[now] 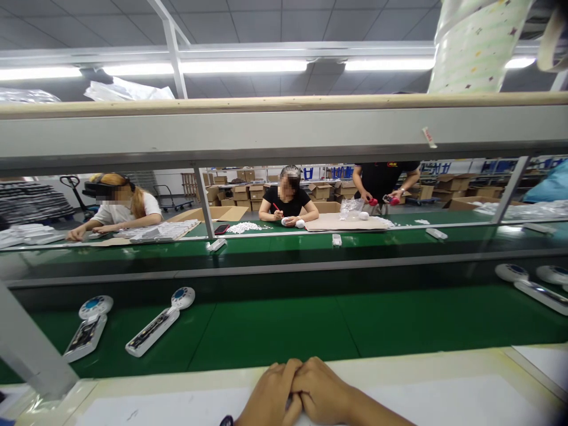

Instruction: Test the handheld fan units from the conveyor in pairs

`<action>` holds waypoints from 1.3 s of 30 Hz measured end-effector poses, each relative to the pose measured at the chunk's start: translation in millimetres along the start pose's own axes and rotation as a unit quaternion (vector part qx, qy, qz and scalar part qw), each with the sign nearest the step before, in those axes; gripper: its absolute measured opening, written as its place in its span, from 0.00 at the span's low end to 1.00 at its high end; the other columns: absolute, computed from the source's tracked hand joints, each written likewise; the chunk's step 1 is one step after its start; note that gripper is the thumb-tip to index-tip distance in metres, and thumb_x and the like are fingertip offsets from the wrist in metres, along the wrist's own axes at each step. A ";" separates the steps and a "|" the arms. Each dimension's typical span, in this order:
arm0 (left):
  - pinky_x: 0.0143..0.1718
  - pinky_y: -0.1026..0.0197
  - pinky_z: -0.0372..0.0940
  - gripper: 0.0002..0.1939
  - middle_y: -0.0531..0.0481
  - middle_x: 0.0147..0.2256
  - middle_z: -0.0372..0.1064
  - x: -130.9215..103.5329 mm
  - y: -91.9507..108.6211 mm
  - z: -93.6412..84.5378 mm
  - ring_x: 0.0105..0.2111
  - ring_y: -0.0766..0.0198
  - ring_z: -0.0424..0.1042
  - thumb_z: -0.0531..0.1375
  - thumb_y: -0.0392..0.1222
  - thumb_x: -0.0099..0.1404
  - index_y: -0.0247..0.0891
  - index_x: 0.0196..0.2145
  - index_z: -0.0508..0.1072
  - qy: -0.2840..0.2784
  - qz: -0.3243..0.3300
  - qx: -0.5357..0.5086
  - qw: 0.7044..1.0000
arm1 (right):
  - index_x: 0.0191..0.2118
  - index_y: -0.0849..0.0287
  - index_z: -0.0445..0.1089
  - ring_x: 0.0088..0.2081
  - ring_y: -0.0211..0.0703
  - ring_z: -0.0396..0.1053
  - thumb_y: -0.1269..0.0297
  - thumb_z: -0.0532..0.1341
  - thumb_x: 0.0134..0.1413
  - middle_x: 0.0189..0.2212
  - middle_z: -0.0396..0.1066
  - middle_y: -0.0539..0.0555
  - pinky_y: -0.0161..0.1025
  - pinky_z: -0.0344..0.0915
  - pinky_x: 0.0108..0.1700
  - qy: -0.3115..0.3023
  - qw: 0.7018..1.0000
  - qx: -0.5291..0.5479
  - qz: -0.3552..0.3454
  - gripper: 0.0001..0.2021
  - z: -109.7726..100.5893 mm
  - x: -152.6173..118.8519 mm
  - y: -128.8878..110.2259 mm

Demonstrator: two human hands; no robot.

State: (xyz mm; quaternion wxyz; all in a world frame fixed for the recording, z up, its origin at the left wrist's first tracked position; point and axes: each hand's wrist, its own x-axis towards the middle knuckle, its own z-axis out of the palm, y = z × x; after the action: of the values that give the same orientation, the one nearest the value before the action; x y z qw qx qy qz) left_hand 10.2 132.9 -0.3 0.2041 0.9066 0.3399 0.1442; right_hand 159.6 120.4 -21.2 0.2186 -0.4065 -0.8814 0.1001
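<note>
My left hand (271, 393) and my right hand (323, 391) rest together at the front edge of the white worktop (186, 405). Their curled fingers press against each other, and no object shows in either one. Just beyond them runs a green conveyor belt (284, 322). On its left part lie two white handheld devices, one nearer (153, 331) and one at the far left (86, 337). Each has a round head with a blue disc and a long body showing dark inner parts.
More such devices (539, 290) lie at the right. A grey shelf beam (284, 133) crosses above the belt, with a post (35, 343) at left. Small white housings (217, 245) sit on the farther belt. Several co-workers work opposite, one (290, 204) holding a red pen.
</note>
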 end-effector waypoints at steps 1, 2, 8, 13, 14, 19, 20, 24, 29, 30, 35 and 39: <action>0.42 0.55 0.61 0.18 0.46 0.37 0.70 0.1 -0.1 0.1 0.37 0.58 0.68 0.49 0.30 0.52 0.37 0.42 0.62 0.001 0.001 0.001 1.000 | 0.26 0.59 0.70 0.26 0.39 0.68 0.76 0.51 0.36 0.25 0.75 0.52 0.34 0.54 0.25 -0.001 1.000 0.000 0.000 0.13 0.0 0.0 0.2; 0.42 0.55 0.61 0.18 0.46 0.37 0.70 0.2 -0.1 0.0 0.37 0.58 0.68 0.49 0.29 0.52 0.37 0.42 0.62 0.000 0.003 0.002 1.000 | 0.26 0.58 0.70 0.26 0.39 0.69 0.76 0.51 0.37 0.25 0.75 0.52 0.34 0.54 0.25 -0.001 1.000 0.001 0.001 0.13 0.1 -0.1 0.5; 0.42 0.56 0.61 0.18 0.47 0.37 0.70 1.0 0.7 -0.5 0.37 0.59 0.68 0.49 0.30 0.52 0.38 0.41 0.61 0.001 0.004 -0.003 1.000 | 0.27 0.58 0.71 0.26 0.39 0.69 0.76 0.51 0.37 0.26 0.76 0.51 0.33 0.54 0.26 0.001 1.000 0.005 0.001 0.13 -0.8 -0.3 -0.4; 0.42 0.57 0.61 0.17 0.46 0.37 0.70 0.3 0.0 -0.1 0.37 0.60 0.68 0.49 0.30 0.52 0.38 0.41 0.61 0.005 0.005 0.002 1.000 | 0.28 0.59 0.71 0.27 0.40 0.69 0.76 0.51 0.37 0.26 0.76 0.52 0.34 0.54 0.26 -0.001 1.000 0.003 0.006 0.13 -1.0 0.6 -1.3; 0.42 0.57 0.61 0.17 0.46 0.37 0.70 0.2 0.1 -0.2 0.37 0.60 0.68 0.49 0.30 0.52 0.38 0.41 0.61 0.006 0.005 0.004 1.000 | 0.28 0.59 0.71 0.27 0.40 0.69 0.76 0.51 0.37 0.26 0.76 0.52 0.34 0.54 0.26 -0.003 1.000 0.000 0.008 0.13 -0.9 0.9 -1.1; 0.42 0.57 0.61 0.17 0.47 0.37 0.70 0.1 1.7 -1.5 0.37 0.59 0.68 0.49 0.30 0.52 0.38 0.41 0.62 0.003 0.004 0.004 1.000 | 0.28 0.58 0.71 0.27 0.40 0.69 0.75 0.50 0.37 0.26 0.76 0.52 0.35 0.55 0.26 -0.001 1.000 0.002 0.007 0.14 -0.1 1.2 0.2; 0.42 0.57 0.61 0.17 0.47 0.37 0.70 0.1 1.9 -1.7 0.37 0.59 0.68 0.49 0.30 0.52 0.38 0.41 0.62 0.001 0.002 0.002 1.000 | 0.28 0.58 0.71 0.27 0.40 0.69 0.75 0.50 0.37 0.26 0.76 0.52 0.35 0.55 0.26 0.000 1.000 0.005 0.006 0.14 0.1 0.9 0.3; 0.41 0.57 0.61 0.18 0.46 0.37 0.71 0.1 1.8 -2.0 0.37 0.59 0.68 0.49 0.30 0.52 0.38 0.42 0.61 -0.005 -0.002 0.004 1.000 | 0.28 0.58 0.71 0.27 0.40 0.69 0.76 0.50 0.37 0.27 0.76 0.51 0.34 0.56 0.27 -0.001 1.000 0.017 0.007 0.14 0.8 -0.1 0.2; 0.40 0.57 0.62 0.18 0.45 0.37 0.70 1.4 0.5 -1.1 0.37 0.58 0.68 0.49 0.30 0.52 0.37 0.42 0.62 -0.008 -0.002 0.014 1.000 | 0.29 0.58 0.71 0.27 0.40 0.69 0.76 0.51 0.37 0.28 0.76 0.51 0.33 0.57 0.27 0.001 0.999 0.031 0.012 0.14 1.1 -0.5 0.4; 0.40 0.57 0.62 0.18 0.45 0.37 0.70 1.7 0.4 -1.0 0.37 0.58 0.68 0.49 0.30 0.52 0.37 0.42 0.62 -0.007 -0.001 0.014 1.000 | 0.29 0.58 0.71 0.27 0.40 0.69 0.76 0.51 0.37 0.28 0.76 0.51 0.34 0.57 0.27 0.000 0.999 0.031 0.014 0.14 0.9 -0.6 0.3; 0.40 0.57 0.61 0.18 0.45 0.36 0.70 1.6 0.5 -0.6 0.37 0.58 0.68 0.49 0.30 0.52 0.37 0.42 0.62 -0.007 0.003 0.014 1.000 | 0.28 0.57 0.71 0.28 0.39 0.69 0.76 0.50 0.37 0.28 0.76 0.51 0.33 0.57 0.27 -0.003 0.999 0.037 0.014 0.14 0.7 -1.0 -0.4; 0.40 0.57 0.61 0.17 0.46 0.36 0.70 0.7 -0.2 0.6 0.37 0.59 0.68 0.49 0.30 0.52 0.37 0.41 0.62 -0.004 0.006 0.014 1.000 | 0.28 0.57 0.71 0.27 0.40 0.69 0.76 0.51 0.37 0.28 0.76 0.51 0.33 0.56 0.27 -0.001 0.999 0.030 0.024 0.14 2.3 -1.5 0.6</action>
State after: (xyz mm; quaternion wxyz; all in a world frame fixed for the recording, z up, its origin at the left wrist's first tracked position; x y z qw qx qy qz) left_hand 10.9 133.3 -0.8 0.1920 0.9118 0.3359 0.1373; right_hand 159.8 119.7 -23.8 0.2276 -0.4208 -0.8681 0.1325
